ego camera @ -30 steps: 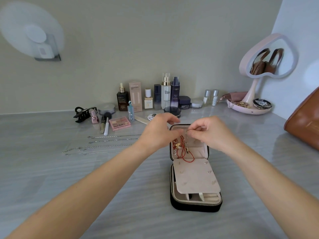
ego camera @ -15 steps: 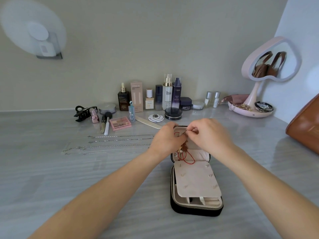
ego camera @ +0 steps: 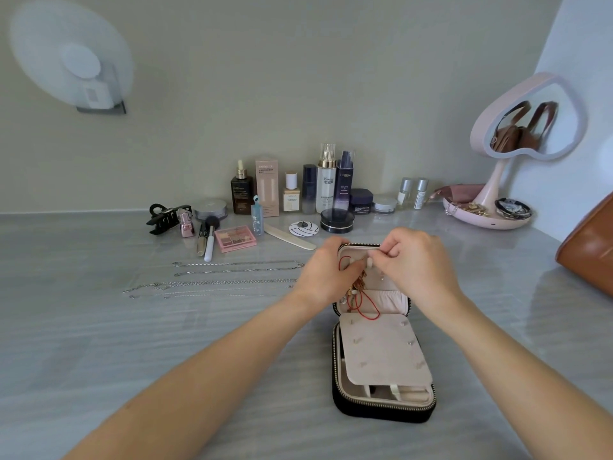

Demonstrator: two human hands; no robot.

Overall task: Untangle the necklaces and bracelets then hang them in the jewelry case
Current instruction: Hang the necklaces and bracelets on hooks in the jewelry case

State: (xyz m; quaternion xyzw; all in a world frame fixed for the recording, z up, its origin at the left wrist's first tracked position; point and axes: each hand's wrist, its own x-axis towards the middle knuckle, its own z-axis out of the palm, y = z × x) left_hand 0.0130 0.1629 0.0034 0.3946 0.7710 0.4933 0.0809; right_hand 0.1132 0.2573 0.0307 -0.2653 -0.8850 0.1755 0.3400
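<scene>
An open black jewelry case point(ego camera: 381, 408) with a beige lining lies on the grey table. Both my hands work at the top of its raised lid. My left hand point(ego camera: 326, 277) pinches something small at a hook there, beside a red cord bracelet point(ego camera: 365, 305) that hangs down the lid with gold pieces. My right hand point(ego camera: 414, 263) pinches a fine piece at the same hooks; what it holds is too small to make out. Several silver chains point(ego camera: 232, 277) lie straightened in rows on the table left of the case.
Cosmetic bottles and jars point(ego camera: 318, 187) line the back wall, with a pink palette point(ego camera: 235, 238), brushes and a black hair claw point(ego camera: 166, 218) in front. A pink heart mirror with a tray point(ego camera: 491, 217) stands back right. A brown bag point(ego camera: 590, 247) sits at the right edge.
Both hands have shifted up to the top edge of the lid, closer together. The red cord now hangs lower below my left hand.
</scene>
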